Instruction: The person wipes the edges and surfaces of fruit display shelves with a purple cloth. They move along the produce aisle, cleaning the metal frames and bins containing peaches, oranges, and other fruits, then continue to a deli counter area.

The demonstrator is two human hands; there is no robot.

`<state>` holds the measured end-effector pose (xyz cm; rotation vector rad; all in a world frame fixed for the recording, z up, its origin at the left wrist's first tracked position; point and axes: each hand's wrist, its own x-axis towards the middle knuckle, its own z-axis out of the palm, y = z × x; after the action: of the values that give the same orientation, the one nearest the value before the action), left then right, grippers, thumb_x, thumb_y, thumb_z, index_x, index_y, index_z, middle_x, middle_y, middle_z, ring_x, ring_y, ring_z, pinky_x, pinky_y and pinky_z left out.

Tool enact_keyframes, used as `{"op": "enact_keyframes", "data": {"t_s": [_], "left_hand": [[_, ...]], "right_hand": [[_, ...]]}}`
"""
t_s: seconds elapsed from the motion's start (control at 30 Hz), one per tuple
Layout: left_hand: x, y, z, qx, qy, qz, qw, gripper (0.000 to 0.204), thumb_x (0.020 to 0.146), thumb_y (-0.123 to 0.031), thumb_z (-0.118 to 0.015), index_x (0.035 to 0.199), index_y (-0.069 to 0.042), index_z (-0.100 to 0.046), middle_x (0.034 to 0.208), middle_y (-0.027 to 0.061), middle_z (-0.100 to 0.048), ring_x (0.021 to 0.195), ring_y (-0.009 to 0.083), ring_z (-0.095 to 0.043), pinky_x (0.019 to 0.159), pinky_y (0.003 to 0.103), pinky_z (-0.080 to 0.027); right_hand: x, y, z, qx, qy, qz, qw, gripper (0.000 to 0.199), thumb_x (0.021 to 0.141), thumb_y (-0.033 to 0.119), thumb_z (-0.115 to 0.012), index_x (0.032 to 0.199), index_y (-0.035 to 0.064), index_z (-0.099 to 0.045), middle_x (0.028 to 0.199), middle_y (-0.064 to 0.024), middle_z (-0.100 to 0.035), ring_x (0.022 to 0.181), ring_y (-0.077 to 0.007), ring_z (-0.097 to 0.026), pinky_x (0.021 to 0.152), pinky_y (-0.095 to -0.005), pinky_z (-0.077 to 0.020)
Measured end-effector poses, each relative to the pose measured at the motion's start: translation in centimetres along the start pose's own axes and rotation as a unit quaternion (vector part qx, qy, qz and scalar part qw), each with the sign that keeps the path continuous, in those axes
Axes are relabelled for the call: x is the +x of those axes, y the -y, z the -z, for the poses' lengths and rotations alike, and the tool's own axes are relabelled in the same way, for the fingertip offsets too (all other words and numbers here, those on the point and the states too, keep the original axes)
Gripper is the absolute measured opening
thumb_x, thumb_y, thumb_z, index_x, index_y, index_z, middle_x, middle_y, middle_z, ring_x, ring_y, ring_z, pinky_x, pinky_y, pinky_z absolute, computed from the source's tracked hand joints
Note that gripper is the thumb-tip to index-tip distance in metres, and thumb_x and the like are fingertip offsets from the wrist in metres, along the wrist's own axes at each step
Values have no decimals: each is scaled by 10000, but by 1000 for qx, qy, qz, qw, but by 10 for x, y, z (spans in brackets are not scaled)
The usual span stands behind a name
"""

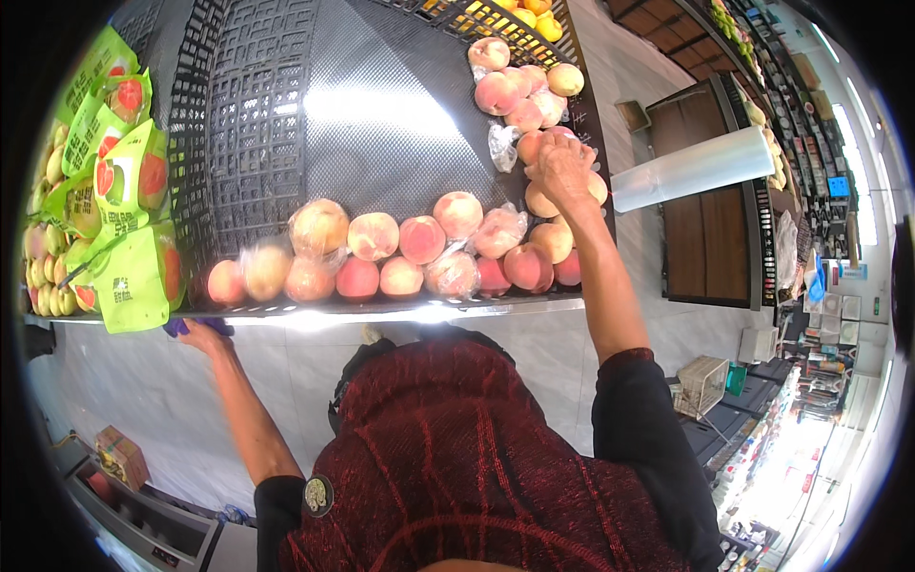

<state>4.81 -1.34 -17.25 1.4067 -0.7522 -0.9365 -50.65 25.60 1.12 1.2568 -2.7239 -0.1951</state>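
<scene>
Two hands out: my right hand [562, 164] lies fingers spread over a peach [539, 145] in the pile by the black shelf's [381, 133] right edge. My left hand [202, 334] grips the front rim, curled on something purple [181, 327]. Open mat behind; green bags [129, 276] crowd left, plastic roll [691, 169] right.

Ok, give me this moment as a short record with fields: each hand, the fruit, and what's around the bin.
right hand: reaching forward, palm down on a peach at the bin's right side
left hand: at the bin's front edge, holding something purple
peaches: row along the front, a line up the right side; some in clear wrap
bin floor: black mesh
left of bin: green fruit packs
right of bin: roll of clear bags
</scene>
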Motion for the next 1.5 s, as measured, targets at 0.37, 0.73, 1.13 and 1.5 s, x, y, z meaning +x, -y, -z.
{"op": "enact_keyframes", "data": {"t_s": [0.37,0.73,1.13,1.5], "left_hand": [[-176,-11,-46,-23,8,123,992,479,985,-295,-437,1361,-55,-263,1254,160,-442,1057,275,-521,869,424,-476],[-83,-13,-29,11,63,58,996,295,904,-174,-561,1116,32,-564,1058,137,-621,850,256,-644,736,383,-573],[12,-11,-3,57,80,-3,995,369,881,-249,-607,1126,25,-572,1017,108,-636,783,229,-648,648,363,-570],[-159,-6,-47,12,-55,84,995,450,970,-305,-480,1275,4,-358,1147,137,-513,962,232,-565,807,377,-508]], "right_hand": [[32,-43,-59,-15,-69,96,993,514,653,250,-695,1109,52,-566,1082,-91,-585,1070,-245,-526,954,-463,-325],[10,-51,-6,836,255,-85,477,500,897,459,-537,1205,66,-527,1054,-94,-628,913,-204,-607,870,-364,-445],[6,-21,-7,904,346,-134,211,597,920,541,-420,1270,61,-483,1132,-181,-604,915,-322,-625,889,-453,-470],[49,60,-19,690,228,-66,684,522,875,469,-543,1103,6,-623,975,-114,-676,792,-182,-644,719,-308,-494]]}}
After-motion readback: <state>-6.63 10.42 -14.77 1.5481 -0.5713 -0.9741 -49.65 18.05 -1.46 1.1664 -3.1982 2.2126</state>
